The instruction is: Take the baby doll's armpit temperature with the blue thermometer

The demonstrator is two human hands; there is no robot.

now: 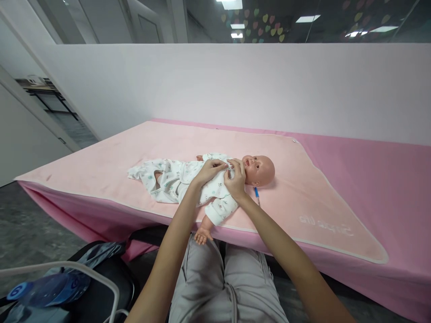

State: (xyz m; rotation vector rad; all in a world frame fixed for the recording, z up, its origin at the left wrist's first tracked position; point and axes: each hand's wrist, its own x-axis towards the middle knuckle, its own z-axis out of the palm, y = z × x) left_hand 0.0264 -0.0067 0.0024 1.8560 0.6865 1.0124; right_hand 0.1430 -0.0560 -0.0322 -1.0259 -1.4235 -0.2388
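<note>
A baby doll (262, 170) lies on its back, its bald head to the right. It wears a white baby shirt (210, 190) with small prints and matching trousers (168, 172). Both my hands are at the shirt's upper chest, just below the doll's chin. My left hand (213, 168) has its fingers curled and pressed on the fabric. My right hand (236, 176) pinches the cloth by the neckline, thumb and fingers close together. The fingertips partly hide the exact spot. One doll arm (204, 229) hangs over the table's near edge.
A peach mat (316, 197) covers much of the pink-draped table (387, 179). A thin blue-handled item (257, 193) lies beside the doll's head. A white wall (235, 89) stands behind. At lower left, a chair (114, 278) holds a blue-capped bottle (50, 289).
</note>
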